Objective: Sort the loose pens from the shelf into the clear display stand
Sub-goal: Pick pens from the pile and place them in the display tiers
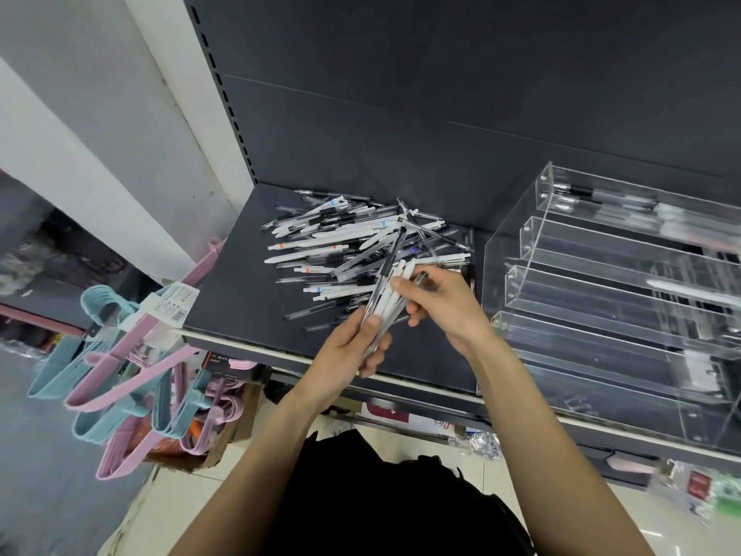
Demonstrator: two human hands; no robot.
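A heap of loose white and clear pens (353, 246) lies on the dark shelf (248, 282). My left hand (353, 347) grips a bundle of several pens (387, 294), white ones and a clear one with a black tip, pointing up over the heap. My right hand (445, 302) pinches the upper end of that bundle with thumb and fingers. To the right stands the clear display stand (601, 315) with stepped troughs. Its top trough holds a few clear pens (593, 198), and a white pen (689, 292) lies in a middle trough.
Pink and blue hangers (120, 355) hang off the shelf's left end. A white wall pillar (120, 134) rises at left. Below the shelf edge (401, 383) are packaged goods and a cardboard box on the pale floor.
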